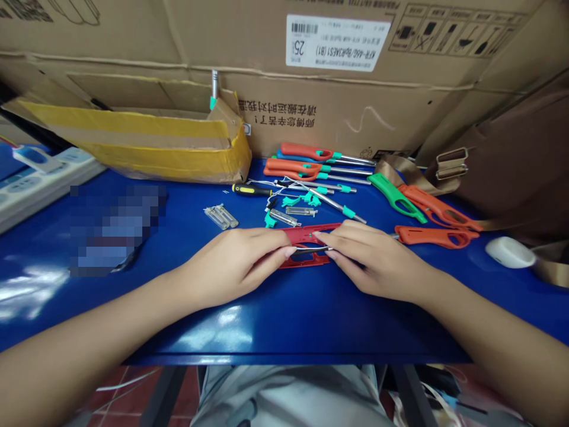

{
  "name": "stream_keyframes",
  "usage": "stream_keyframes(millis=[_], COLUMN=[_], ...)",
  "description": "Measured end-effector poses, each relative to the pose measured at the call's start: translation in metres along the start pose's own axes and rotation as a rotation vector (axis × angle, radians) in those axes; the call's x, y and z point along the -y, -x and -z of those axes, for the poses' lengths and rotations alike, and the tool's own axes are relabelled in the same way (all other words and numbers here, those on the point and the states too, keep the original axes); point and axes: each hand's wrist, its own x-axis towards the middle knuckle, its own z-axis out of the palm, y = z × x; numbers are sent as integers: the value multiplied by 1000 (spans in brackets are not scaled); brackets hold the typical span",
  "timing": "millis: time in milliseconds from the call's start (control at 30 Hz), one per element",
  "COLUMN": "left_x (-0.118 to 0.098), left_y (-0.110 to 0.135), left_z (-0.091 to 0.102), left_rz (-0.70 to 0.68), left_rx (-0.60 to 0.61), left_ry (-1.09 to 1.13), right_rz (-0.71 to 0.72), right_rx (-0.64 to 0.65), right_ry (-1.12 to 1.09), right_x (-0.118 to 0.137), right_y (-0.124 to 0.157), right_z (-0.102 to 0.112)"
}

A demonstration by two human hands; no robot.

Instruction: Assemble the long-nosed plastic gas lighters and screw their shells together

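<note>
Blue table (217, 338) spans the view. Near edge straight, running in front of the person's lap; blue surface between that edge and both wrists, so elbow room is on the near side. Far side bounded by a big carton (178, 35), standing like a wall; brown fabric (502, 148) crowds the far right.

Carton print upside down: "师傅您辛苦了!" and "请在搬运时对我温", the rest of that line hidden. Its white label (338, 42), also inverted, reads "KFR-46G/BpR3AES1 (B1)" and "25"; finer lines too small.

Far left: yellow-taped box (173, 163). Left edge: white power strip (53, 172).

Left hand (231, 261) and right hand (377, 258) meet mid-table. Orange lighters (306, 151) stacked beyond them; green casing (395, 197) far right of these. Red casing (306, 232) in the middle, under the fingertips.

Smaller: black-and-yellow screwdriver (251, 190), clear cells (284, 217) just beyond the casing.

Smallest: thin dark piece (309, 251) with white lead, over the red casing. Left thumb and fingers pinch its left end; right fingertips close on its right end.
</note>
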Motion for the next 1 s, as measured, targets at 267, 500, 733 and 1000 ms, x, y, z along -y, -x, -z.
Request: stream_keyframes(millis=[267, 500, 733, 1000], left_x=[5, 3, 3, 1], left_y=[2, 2, 2, 2], left_z=[-1, -6, -12, -17], left_rz=[-130, -140, -177, -260], left_rx=[-101, -90, -51, -136], left_ry=[-118, -74, -36, -139], right_rz=[18, -20, -30, 45], right_rx=[-12, 26, 37, 52], right_ry=[69, 131, 29, 107], right_x=[6, 8, 12, 19], right_y=[1, 0, -2, -2], right_z=[2, 4, -2, -5])
